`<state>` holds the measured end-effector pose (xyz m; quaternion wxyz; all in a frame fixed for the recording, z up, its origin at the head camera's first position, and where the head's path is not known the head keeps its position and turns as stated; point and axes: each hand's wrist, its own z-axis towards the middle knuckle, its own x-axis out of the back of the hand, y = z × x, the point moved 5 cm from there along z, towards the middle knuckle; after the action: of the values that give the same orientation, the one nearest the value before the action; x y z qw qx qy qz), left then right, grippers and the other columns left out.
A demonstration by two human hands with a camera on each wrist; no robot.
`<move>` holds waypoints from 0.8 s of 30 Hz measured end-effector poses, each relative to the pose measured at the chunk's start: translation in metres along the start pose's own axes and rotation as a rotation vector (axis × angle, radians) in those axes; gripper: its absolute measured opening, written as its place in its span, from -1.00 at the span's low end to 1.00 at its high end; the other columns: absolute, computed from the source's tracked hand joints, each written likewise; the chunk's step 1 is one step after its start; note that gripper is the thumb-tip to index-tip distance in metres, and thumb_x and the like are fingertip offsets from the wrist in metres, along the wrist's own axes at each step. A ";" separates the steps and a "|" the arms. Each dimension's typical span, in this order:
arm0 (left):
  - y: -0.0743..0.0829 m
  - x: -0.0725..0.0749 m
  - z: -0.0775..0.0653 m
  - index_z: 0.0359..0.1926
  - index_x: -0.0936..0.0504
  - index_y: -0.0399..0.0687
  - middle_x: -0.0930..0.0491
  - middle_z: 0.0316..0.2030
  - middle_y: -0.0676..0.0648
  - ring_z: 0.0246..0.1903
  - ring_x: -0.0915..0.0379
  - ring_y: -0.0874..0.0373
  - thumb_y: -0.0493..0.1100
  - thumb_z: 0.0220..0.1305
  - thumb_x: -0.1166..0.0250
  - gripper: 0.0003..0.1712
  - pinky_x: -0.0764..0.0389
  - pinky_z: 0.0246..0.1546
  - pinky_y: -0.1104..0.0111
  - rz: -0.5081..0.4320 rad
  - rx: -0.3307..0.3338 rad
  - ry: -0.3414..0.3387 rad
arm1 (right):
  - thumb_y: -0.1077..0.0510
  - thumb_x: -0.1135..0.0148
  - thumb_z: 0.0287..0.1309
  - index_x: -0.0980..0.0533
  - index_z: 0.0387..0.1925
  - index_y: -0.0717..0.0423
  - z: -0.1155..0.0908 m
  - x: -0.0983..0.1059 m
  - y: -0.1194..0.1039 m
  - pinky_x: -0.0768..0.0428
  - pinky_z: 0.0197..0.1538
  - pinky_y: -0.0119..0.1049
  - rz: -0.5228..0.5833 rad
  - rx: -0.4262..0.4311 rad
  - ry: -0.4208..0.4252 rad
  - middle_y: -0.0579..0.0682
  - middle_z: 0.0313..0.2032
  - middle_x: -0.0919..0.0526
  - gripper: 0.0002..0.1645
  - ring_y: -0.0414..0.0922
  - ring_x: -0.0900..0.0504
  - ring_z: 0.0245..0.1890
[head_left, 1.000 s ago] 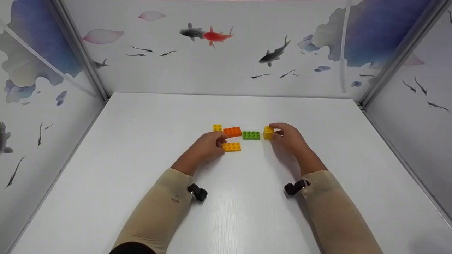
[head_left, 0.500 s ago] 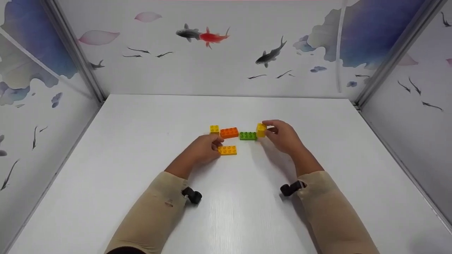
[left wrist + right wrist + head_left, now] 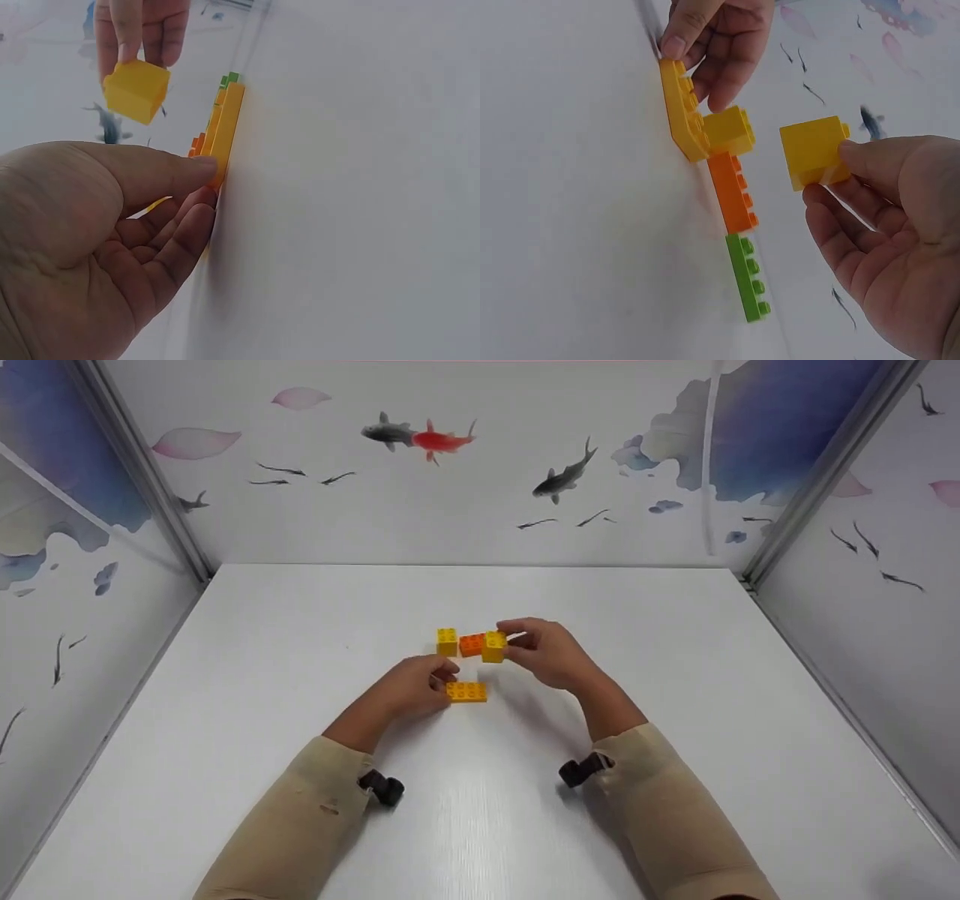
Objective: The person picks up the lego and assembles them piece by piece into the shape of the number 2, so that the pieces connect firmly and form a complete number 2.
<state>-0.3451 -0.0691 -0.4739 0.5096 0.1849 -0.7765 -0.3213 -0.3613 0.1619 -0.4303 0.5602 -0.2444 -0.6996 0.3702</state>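
My right hand (image 3: pixel 546 651) pinches a tall square yellow brick (image 3: pixel 812 151) between thumb and fingers, raised off the table. In the head view it covers the right end of the orange brick (image 3: pixel 471 645). My left hand (image 3: pixel 414 684) pinches the left end of a long, flat amber brick (image 3: pixel 466 692); in the left wrist view my thumb lies along its top. A second square yellow brick (image 3: pixel 447 642) stands left of the orange one. The green brick (image 3: pixel 748 277) shows in the right wrist view; my right hand hides it from the head view.
White table (image 3: pixel 360 615) surrounds the bricks. Walls printed with fish stand at the back (image 3: pixel 442 510) and both sides. A black wrist camera (image 3: pixel 382 789) is strapped to the left sleeve, another (image 3: pixel 585 769) to the right.
My right hand has carried the square yellow brick leftward, from beyond the green brick to the orange one. My left hand keeps its grip on the amber brick; the head view has shifted slightly.
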 end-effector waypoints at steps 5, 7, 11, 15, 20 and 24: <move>-0.004 0.001 -0.005 0.31 -0.62 0.09 -0.68 0.17 0.08 0.10 -0.55 0.05 -0.20 0.34 -0.49 -0.46 -0.60 0.34 0.15 -0.004 0.000 -0.018 | 0.06 -0.37 0.46 -0.64 0.30 -0.32 0.001 -0.018 -0.015 -0.73 0.28 -0.14 0.010 0.035 -0.053 -0.16 0.27 -0.68 -0.56 -0.11 -0.72 0.20; -0.005 0.001 -0.006 0.34 -0.60 0.08 -0.68 0.16 0.07 0.09 -0.55 0.06 -0.19 0.33 -0.50 -0.42 -0.62 0.34 0.15 -0.001 -0.001 -0.023 | 0.07 -0.38 0.45 -0.66 0.27 -0.33 0.000 -0.025 -0.019 -0.73 0.27 -0.14 0.012 0.060 -0.076 -0.16 0.25 -0.69 -0.58 -0.10 -0.72 0.19; -0.007 0.002 -0.007 0.36 -0.58 0.04 -0.68 0.16 0.05 0.08 -0.55 0.04 -0.20 0.30 -0.51 -0.38 -0.64 0.32 0.15 -0.001 -0.010 -0.024 | 0.09 -0.39 0.44 -0.67 0.26 -0.28 -0.001 -0.035 -0.024 -0.72 0.30 -0.14 0.024 0.092 -0.112 -0.16 0.23 -0.70 -0.58 -0.10 -0.71 0.19; -0.007 0.001 -0.007 0.32 -0.58 0.04 -0.66 0.18 0.03 0.09 -0.55 0.02 -0.21 0.29 -0.51 -0.40 -0.64 0.33 0.14 0.005 -0.014 -0.020 | 0.12 -0.41 0.42 -0.68 0.26 -0.20 -0.003 -0.043 -0.025 -0.73 0.27 -0.16 0.021 0.104 -0.141 -0.16 0.22 -0.70 -0.58 -0.10 -0.72 0.18; -0.007 0.002 -0.008 0.29 -0.58 0.04 -0.65 0.21 0.01 0.14 -0.56 0.02 -0.22 0.29 -0.51 -0.43 -0.61 0.38 0.09 0.019 -0.030 -0.021 | 0.12 -0.42 0.41 -0.67 0.27 -0.16 -0.004 -0.049 -0.024 -0.75 0.23 -0.16 0.014 0.121 -0.170 -0.14 0.24 -0.71 -0.56 -0.08 -0.73 0.19; -0.008 0.003 -0.010 0.28 -0.57 0.05 -0.64 0.21 0.00 0.18 -0.56 0.01 -0.21 0.30 -0.51 -0.44 -0.61 0.38 0.09 0.021 -0.029 -0.029 | 0.14 -0.43 0.40 -0.67 0.27 -0.13 -0.002 -0.053 -0.022 -0.76 0.23 -0.15 0.024 0.127 -0.173 -0.11 0.25 -0.71 -0.55 -0.06 -0.73 0.20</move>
<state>-0.3381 -0.0798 -0.4745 0.5042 0.1647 -0.7809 -0.3298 -0.3443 0.1084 -0.4446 0.5077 -0.1841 -0.7174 0.4401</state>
